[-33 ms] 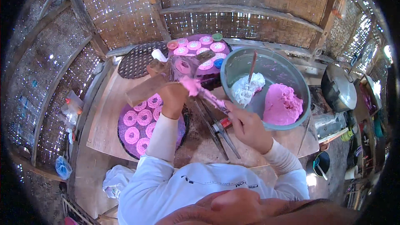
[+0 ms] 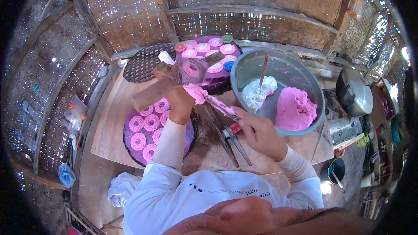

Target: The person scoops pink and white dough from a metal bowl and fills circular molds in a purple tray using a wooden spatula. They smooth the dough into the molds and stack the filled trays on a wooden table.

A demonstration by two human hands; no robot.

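Observation:
My right hand (image 2: 262,135) grips a flat, dough-smeared spatula (image 2: 221,105), pointing left over the table. A lump of pink dough (image 2: 194,92) clings to its tip, close beside my left hand (image 2: 180,101). That left hand is closed around a wooden press (image 2: 152,93) with crossing beams; its fingers are partly hidden. Below it lies a round purple-lined tray (image 2: 135,151) bearing several pink coiled rings (image 2: 151,122). To the right, a large grey-green basin (image 2: 321,100) contains a big pink dough mass (image 2: 295,109) and a smaller white one (image 2: 257,92) with a stick (image 2: 264,67) standing in it.
At the back, another purple tray (image 2: 201,40) carries several pale-topped rings and small coloured cups. A round woven lattice tray (image 2: 141,66) is to its left. Wooden legs (image 2: 220,137) slant across the table between my arms. A lidded pot (image 2: 355,91) stands far right.
The spatula's dough-covered tip has shifted slightly left and down, against or very near my left hand. My left hand and the press have stayed in place.

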